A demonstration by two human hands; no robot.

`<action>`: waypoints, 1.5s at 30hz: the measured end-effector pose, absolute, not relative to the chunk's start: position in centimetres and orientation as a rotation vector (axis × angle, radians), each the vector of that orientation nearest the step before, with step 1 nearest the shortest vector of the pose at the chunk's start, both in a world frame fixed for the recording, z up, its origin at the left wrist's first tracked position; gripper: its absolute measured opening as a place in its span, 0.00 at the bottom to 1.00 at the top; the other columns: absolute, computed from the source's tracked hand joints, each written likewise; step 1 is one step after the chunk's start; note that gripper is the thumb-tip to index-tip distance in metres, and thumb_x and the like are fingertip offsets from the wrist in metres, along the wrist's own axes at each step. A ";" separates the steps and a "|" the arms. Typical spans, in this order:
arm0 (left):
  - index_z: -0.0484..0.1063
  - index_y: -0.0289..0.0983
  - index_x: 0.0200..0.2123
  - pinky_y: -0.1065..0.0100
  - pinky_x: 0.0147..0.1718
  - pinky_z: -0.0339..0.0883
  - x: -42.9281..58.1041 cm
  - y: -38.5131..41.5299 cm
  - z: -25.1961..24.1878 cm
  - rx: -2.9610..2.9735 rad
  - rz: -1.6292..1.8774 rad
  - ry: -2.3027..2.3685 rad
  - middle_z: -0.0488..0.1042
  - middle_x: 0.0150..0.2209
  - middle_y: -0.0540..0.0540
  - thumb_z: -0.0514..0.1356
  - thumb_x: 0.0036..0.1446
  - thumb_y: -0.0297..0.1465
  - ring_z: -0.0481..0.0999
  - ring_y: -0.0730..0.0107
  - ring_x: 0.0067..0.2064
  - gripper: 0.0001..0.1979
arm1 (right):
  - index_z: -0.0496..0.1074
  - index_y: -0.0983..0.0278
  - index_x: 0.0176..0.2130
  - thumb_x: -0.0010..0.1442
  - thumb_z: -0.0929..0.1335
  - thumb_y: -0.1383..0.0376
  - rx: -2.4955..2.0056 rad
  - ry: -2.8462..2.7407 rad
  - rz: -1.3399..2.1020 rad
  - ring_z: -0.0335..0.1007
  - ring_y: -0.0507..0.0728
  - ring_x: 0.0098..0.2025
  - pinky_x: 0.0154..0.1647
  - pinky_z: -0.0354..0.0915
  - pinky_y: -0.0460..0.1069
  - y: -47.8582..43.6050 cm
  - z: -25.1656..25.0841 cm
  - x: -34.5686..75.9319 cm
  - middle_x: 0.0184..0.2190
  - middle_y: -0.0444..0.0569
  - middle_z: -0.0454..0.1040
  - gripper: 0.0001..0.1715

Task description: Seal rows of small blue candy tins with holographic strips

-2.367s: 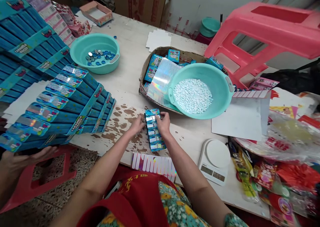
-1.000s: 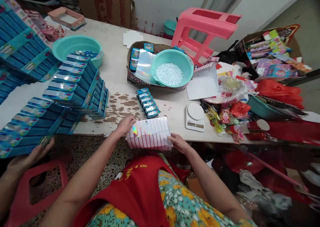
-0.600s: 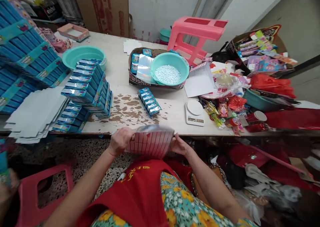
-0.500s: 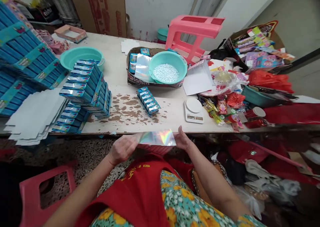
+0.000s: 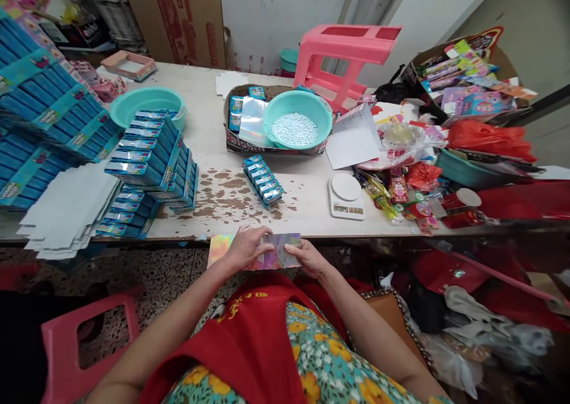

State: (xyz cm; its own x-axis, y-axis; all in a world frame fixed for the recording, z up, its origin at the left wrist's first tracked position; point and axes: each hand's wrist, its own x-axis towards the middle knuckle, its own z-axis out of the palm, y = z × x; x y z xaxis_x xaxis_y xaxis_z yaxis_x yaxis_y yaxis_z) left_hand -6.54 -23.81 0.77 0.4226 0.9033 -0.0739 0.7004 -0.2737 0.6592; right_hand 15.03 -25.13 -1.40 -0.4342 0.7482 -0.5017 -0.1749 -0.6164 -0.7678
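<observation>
Broadly, most of the view is filled by a worn white tabletop (image 5: 214, 143), its paint flaked away in brown patches near the front edge. Beyond it, at the back right, a pink plastic stool (image 5: 347, 42) is seen. The left end is taken up by tall stacked display trays (image 5: 53, 113) of blue boxes, with a lower stack (image 5: 154, 161) set nearer the middle. An open carton (image 5: 249, 145) is placed behind the bare stretch, and a turquoise basin (image 5: 285, 103) is propped on it at a tilt.

Just off the front edge, above the lap, an iridescent sheet (image 5: 218, 250) is held. It is grasped from both sides: by the left grip (image 5: 246, 248), closed over it left of its middle, so that one end is left jutting out past the wrist; and by the right grip (image 5: 313, 259), pinched on the opposite end with the thumb laid on the face. A shiny purplish stretch is left exposed between the two. Whether the tabletop edge is touched by the sheet cannot be told.

Farther right, a white kitchen scale (image 5: 346, 197) is seen; near the centre, a short tray of blue boxes (image 5: 263, 181) is laid aslant. Small pale tablets (image 5: 294, 130) are heaped in the basin.
</observation>
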 end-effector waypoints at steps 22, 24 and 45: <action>0.74 0.39 0.39 0.67 0.39 0.60 -1.8 -18.2 -0.1 2.112 0.198 1.345 0.75 0.37 0.46 0.53 0.60 0.37 0.71 0.64 0.40 0.12 | 0.66 0.61 0.50 0.47 0.73 0.59 -1.309 -0.912 1.556 0.63 0.50 0.26 0.29 0.61 0.46 -20.2 -4.0 14.3 0.25 0.40 0.70 0.31; 0.74 0.39 0.36 0.69 0.36 0.60 -1.8 -17.5 -0.5 2.086 0.144 1.313 0.75 0.35 0.47 0.52 0.61 0.37 0.71 0.66 0.37 0.13 | 0.68 0.62 0.48 0.46 0.74 0.59 -1.358 -0.941 1.536 0.64 0.51 0.27 0.31 0.62 0.46 -19.7 -3.9 14.8 0.26 0.41 0.71 0.30; 0.72 0.38 0.33 0.67 0.38 0.60 -0.5 -13.3 -4.0 2.129 0.166 1.407 0.74 0.34 0.46 0.50 0.62 0.37 0.71 0.66 0.39 0.14 | 0.73 0.62 0.26 0.51 0.70 0.52 -1.546 -1.503 1.217 0.65 0.53 0.28 0.31 0.62 0.47 -13.6 -5.4 18.8 0.25 0.45 0.72 0.16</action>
State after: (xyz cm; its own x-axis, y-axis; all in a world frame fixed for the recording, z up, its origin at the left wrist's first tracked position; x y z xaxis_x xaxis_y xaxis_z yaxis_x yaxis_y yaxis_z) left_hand -0.48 -13.34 -3.99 0.4367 0.8761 -0.2042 0.8043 -0.2785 0.5249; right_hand 18.80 -13.56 -5.35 -0.0898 0.9807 -0.1734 0.3738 -0.1282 -0.9186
